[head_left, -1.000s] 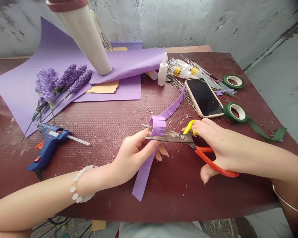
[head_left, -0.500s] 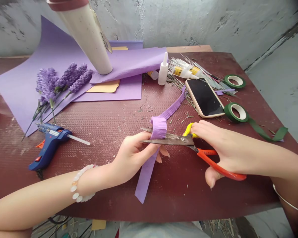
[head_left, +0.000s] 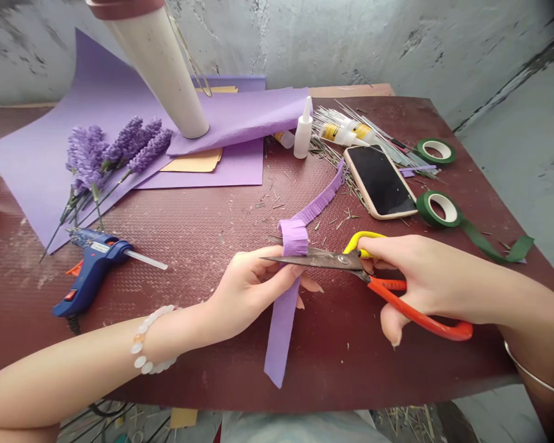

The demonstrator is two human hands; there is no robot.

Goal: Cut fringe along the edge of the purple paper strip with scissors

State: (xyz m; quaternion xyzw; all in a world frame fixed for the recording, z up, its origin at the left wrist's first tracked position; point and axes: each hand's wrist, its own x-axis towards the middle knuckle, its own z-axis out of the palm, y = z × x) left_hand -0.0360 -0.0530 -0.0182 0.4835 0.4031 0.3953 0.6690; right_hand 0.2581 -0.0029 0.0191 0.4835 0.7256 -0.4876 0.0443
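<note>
A purple paper strip (head_left: 282, 332) is pinched in my left hand (head_left: 252, 284), its plain end hanging down toward the table's front. Above my fingers the strip curls over, and its fringed length (head_left: 321, 200) runs back toward the phone. My right hand (head_left: 410, 277) grips scissors (head_left: 335, 261) with one yellow and one red handle. The blades point left and lie across the strip beside my left fingertips, slightly apart. Part of the far blade is hidden behind the curled paper.
A blue glue gun (head_left: 95, 264) and purple flowers (head_left: 115, 147) lie at left on purple paper and table. Behind stand a white tumbler (head_left: 166, 74) and a glue bottle (head_left: 303, 132). At right are a phone (head_left: 381, 179), wires and green tape rolls (head_left: 439, 209).
The strip's hanging end has swung right and a little lower. The scissors' handles have shifted slightly, my right fingers have dropped on the yellow one, and the tumbler's strap has turned.
</note>
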